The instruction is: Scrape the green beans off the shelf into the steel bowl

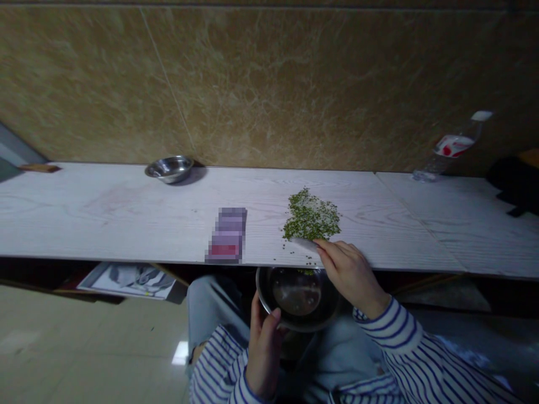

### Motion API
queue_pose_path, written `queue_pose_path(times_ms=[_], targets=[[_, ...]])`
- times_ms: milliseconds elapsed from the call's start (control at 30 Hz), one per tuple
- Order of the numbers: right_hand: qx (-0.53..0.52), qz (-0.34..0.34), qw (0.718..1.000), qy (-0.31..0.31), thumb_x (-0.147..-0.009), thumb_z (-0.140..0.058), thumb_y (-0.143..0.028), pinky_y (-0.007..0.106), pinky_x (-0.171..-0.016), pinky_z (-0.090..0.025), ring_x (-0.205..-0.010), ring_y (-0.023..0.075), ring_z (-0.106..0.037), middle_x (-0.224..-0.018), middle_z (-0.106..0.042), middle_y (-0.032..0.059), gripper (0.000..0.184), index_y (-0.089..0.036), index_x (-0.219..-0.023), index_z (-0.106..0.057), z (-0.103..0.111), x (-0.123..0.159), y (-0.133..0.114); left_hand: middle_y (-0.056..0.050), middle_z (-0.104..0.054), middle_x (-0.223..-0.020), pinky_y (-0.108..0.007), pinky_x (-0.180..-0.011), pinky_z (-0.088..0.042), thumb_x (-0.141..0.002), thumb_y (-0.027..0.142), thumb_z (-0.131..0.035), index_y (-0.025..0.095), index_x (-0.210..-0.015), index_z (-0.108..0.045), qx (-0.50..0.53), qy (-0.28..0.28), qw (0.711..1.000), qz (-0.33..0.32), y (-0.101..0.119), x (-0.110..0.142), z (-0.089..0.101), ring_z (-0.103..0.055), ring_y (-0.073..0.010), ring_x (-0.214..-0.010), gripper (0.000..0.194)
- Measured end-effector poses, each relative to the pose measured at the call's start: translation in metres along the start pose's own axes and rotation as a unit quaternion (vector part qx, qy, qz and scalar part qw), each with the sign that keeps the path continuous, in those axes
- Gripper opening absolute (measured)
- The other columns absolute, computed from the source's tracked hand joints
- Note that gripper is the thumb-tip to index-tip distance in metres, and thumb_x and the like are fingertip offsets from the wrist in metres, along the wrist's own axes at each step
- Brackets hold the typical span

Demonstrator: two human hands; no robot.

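Note:
A pile of small green beans point(312, 217) lies on the pale wooden table point(126, 219), close to its near edge. My right hand point(347, 270) rests at the edge just below the pile, fingers together on a small white card point(304, 243) that touches the beans. My left hand point(263, 343) grips the rim of a steel bowl point(298, 297) held below the table edge, under the pile. A few beans lie in the bowl and on the table edge.
A second steel bowl point(169, 168) stands at the back of the table by the brown wall. A blurred purple-and-red packet point(228, 234) lies left of the beans. A plastic bottle point(452, 147) lies at the back right, next to a dark object point(516, 185).

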State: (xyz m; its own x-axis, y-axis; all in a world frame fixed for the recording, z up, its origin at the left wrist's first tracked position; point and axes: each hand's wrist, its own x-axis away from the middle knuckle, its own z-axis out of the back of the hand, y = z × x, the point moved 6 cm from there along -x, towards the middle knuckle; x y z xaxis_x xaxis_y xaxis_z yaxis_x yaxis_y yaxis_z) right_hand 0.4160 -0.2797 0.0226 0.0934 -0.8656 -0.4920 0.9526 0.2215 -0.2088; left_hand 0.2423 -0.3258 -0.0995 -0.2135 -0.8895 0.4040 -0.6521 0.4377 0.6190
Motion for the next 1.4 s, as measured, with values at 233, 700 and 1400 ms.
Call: queue_pose_path(times_ms=[233, 700, 1400], targets=[[0.019, 0.001, 1.000, -0.010, -0.093, -0.043, -0.022, 0.035, -0.074, -0.045, -0.080, 0.0210, -0.061, -0.090, -0.069, 0.0078, 0.025, -0.016, -0.110, -0.061, -0.006, -0.006, -0.003, -0.007, -0.048, -0.141, -0.041, -0.097, -0.043, -0.081, 0.027, -0.060, 0.034, -0.139, -0.034, 0.002, 0.012, 1.000, 0.002, 0.001, -0.003, 0.003, -0.051, -0.0269, -0.121, 0.064], [0.032, 0.000, 0.999, -0.011, -0.092, -0.045, -0.021, 0.034, -0.074, -0.044, -0.078, 0.0208, -0.060, -0.086, -0.069, 0.0069, 0.024, -0.017, -0.110, -0.061, -0.006, -0.008, -0.006, -0.007, -0.052, -0.137, -0.039, -0.093, -0.045, -0.082, 0.027, -0.059, 0.033, -0.138, -0.033, -0.001, 0.004, 1.000, -0.006, 0.002, -0.004, 0.004, -0.055, -0.0263, -0.116, 0.062], [-0.027, 0.034, 0.998, -0.036, -0.093, -0.045, -0.022, 0.034, -0.074, -0.043, -0.083, 0.0197, -0.059, -0.093, -0.069, 0.0062, 0.024, -0.018, -0.111, -0.061, -0.009, -0.008, -0.014, -0.007, -0.051, -0.138, -0.032, -0.081, -0.049, -0.080, 0.029, -0.060, 0.033, -0.138, -0.034, -0.024, 0.025, 0.999, -0.005, 0.007, -0.005, 0.004, -0.055, -0.0251, -0.115, 0.064]])
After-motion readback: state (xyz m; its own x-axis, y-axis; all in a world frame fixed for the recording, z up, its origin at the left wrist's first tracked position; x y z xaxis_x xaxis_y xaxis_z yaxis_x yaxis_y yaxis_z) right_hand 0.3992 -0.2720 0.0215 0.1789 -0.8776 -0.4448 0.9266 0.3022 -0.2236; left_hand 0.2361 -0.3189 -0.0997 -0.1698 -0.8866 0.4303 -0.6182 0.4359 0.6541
